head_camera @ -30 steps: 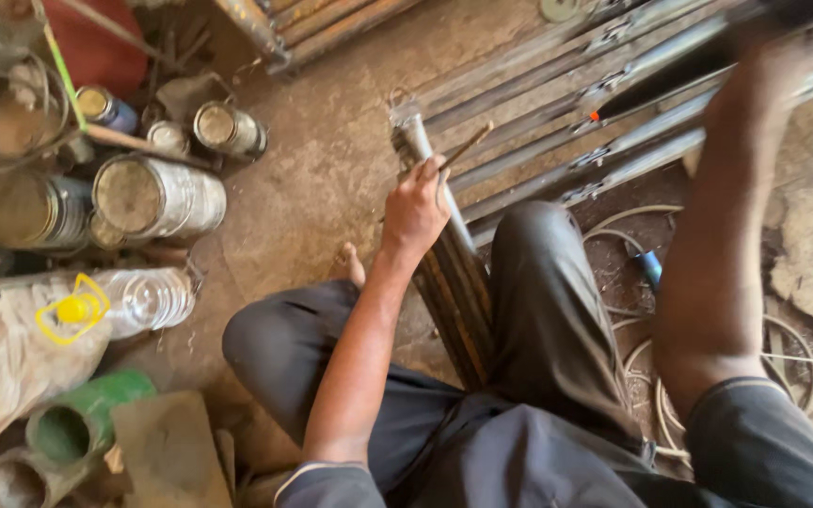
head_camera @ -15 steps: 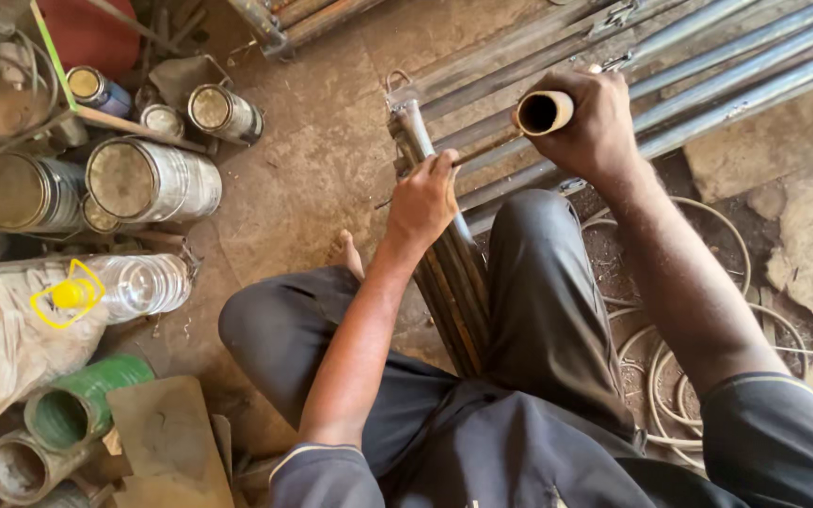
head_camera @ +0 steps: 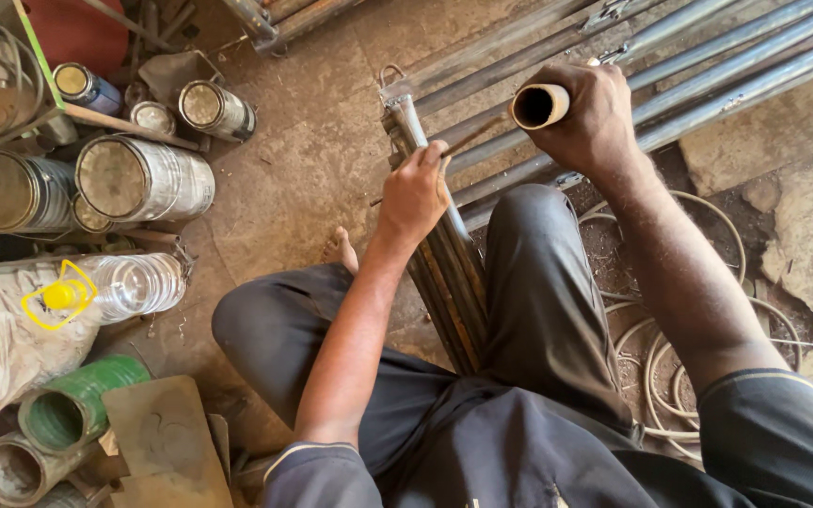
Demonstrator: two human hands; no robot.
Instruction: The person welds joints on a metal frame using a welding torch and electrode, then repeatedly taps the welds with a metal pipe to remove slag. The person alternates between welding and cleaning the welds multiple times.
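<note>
- The right hand is gripping a short tan tube, fingers wrapped fully round it, its open mouth pointing toward the left hand
- The left hand is pinching a thin rod between thumb and fingertips, the other fingers curled over the bundle of dark bars under the palm
- The rod is slanting up and away from the left hand toward the tube mouth; its far tip is lying just short of that opening, slightly below it, apart from the rim
- Rod axis and tube axis are running nearly in line, the tube being a little more level
- The left hand is the nearer one to the rod; the right is just past the rod's far end
- The bundle is running from a metal clamp beyond the left hand back between the person's knees
- Long grey pipes are lying beneath and beyond the right hand
- Tins and a clear bottle are sitting well off to the left of the left hand
</note>
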